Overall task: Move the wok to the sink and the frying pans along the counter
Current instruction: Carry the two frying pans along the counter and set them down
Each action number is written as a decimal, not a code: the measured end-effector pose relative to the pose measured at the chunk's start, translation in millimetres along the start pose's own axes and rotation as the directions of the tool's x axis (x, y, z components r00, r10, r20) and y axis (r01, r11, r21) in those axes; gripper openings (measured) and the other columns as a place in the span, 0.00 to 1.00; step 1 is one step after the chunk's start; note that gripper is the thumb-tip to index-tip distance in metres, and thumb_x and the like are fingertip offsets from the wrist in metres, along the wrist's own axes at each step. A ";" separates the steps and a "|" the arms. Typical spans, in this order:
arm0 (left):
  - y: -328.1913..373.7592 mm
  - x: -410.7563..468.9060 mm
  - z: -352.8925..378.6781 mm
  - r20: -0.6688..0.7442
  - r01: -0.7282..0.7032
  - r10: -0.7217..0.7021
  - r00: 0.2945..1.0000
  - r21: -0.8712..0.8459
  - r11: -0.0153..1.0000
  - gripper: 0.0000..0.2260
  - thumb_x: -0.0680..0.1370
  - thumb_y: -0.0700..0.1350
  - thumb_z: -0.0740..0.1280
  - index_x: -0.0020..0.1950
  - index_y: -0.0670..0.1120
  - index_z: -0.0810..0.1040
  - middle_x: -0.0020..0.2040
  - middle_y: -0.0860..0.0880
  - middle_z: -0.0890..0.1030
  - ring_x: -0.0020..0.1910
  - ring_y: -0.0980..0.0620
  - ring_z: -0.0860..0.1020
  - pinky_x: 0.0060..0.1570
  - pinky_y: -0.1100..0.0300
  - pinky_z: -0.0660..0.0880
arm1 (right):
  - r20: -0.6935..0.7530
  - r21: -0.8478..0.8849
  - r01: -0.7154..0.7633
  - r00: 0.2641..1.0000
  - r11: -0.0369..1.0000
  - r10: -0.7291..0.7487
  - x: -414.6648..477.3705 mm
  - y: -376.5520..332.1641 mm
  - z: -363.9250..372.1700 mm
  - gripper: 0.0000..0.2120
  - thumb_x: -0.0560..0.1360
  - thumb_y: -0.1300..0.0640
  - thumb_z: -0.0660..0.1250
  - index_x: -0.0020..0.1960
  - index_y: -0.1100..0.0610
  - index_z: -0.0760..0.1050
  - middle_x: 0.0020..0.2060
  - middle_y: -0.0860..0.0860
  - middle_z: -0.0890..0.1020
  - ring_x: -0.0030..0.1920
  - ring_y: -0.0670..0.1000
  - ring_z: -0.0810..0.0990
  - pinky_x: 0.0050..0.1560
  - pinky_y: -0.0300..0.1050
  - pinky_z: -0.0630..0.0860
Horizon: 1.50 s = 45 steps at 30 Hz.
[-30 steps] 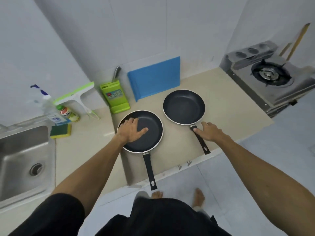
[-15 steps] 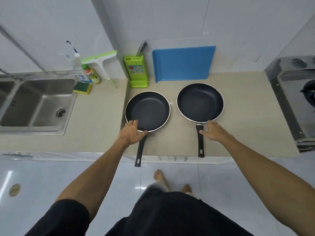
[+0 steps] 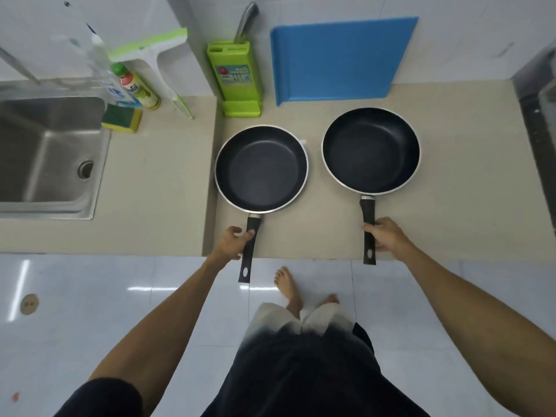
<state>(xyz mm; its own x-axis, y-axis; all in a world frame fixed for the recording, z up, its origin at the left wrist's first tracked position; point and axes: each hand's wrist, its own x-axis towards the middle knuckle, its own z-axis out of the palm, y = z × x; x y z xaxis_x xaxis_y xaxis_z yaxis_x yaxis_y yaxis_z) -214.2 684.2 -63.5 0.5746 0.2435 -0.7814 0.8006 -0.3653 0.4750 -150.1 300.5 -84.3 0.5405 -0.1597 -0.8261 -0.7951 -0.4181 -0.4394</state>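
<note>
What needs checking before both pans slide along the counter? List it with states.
1. Left hand closed on left pan handle: ok.
2. Right hand closed on right pan handle: ok.
3. Pans apart, not touching: ok.
4. Both pans empty: ok.
5. Counter toward the sink free: ok.
6. Green knife block clear of left pan: ok.

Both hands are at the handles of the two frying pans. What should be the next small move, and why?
Probably close each hand fully and slide the pans sideways along the counter. The left hand wraps the left pan handle and the right hand wraps the right pan handle, and both pans sit flat. The sink holds no wok.
</note>
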 end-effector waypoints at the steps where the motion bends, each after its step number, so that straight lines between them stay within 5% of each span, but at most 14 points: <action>1: -2.4 4.4 1.5 0.022 0.023 -0.022 1.000 -0.069 0.997 0.26 0.80 0.55 0.67 0.70 0.38 0.70 0.56 0.41 0.81 0.54 0.40 0.81 0.56 0.46 0.80 | 0.018 0.058 -0.012 1.000 0.998 0.011 5.1 0.1 1.8 0.25 0.80 0.49 0.69 0.70 0.64 0.72 0.63 0.63 0.81 0.58 0.62 0.83 0.60 0.58 0.80; 6: -17.4 17.0 10.3 0.149 0.083 -0.044 0.988 -0.262 0.962 0.20 0.83 0.56 0.62 0.59 0.39 0.77 0.54 0.41 0.85 0.52 0.36 0.84 0.54 0.43 0.81 | 0.129 0.343 -0.138 0.987 0.929 0.099 14.5 3.8 8.9 0.20 0.81 0.44 0.67 0.59 0.62 0.76 0.51 0.62 0.85 0.49 0.64 0.85 0.49 0.56 0.83; 15: -37.9 27.2 21.3 0.379 0.276 -0.100 0.920 -0.445 0.852 0.29 0.83 0.62 0.52 0.57 0.40 0.80 0.55 0.40 0.86 0.51 0.35 0.83 0.51 0.46 0.81 | 0.186 0.530 -0.191 0.977 0.826 0.107 27.4 13.4 20.4 0.23 0.81 0.36 0.60 0.49 0.56 0.77 0.32 0.55 0.81 0.27 0.54 0.77 0.31 0.45 0.75; 22: -38.5 24.2 35.4 0.249 0.242 -0.138 0.959 -0.459 0.855 0.25 0.82 0.63 0.55 0.42 0.43 0.73 0.31 0.46 0.74 0.25 0.49 0.71 0.26 0.59 0.71 | 0.063 0.511 -0.159 0.987 0.845 0.148 27.5 13.0 33.7 0.28 0.78 0.30 0.59 0.36 0.53 0.69 0.24 0.49 0.69 0.22 0.49 0.63 0.24 0.41 0.61; 29: -32.0 19.4 51.9 -0.016 0.015 -0.023 1.000 -0.391 0.920 0.25 0.83 0.62 0.54 0.39 0.43 0.69 0.29 0.47 0.66 0.23 0.53 0.62 0.24 0.61 0.63 | -0.127 0.452 -0.021 0.988 0.892 0.087 22.6 13.4 41.1 0.27 0.81 0.34 0.57 0.35 0.54 0.67 0.25 0.49 0.67 0.20 0.47 0.61 0.22 0.39 0.59; 45: -3.9 -64.7 18.7 -0.029 -0.135 0.134 0.991 -0.372 0.918 0.24 0.83 0.62 0.55 0.39 0.44 0.69 0.27 0.50 0.67 0.22 0.56 0.62 0.21 0.64 0.63 | -0.104 0.319 0.107 0.992 0.942 -0.077 -60.8 30.2 -33.2 0.26 0.82 0.37 0.58 0.36 0.56 0.68 0.24 0.50 0.68 0.21 0.48 0.61 0.24 0.40 0.59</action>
<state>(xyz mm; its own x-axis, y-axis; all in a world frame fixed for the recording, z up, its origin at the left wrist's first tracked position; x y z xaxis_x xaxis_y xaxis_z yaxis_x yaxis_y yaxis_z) -257.6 653.1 -22.4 0.6816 0.2180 -0.6985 0.7206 -0.0343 0.6925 -197.9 268.0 -35.6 0.6261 -0.2190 -0.7483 -0.7787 -0.1261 -0.6146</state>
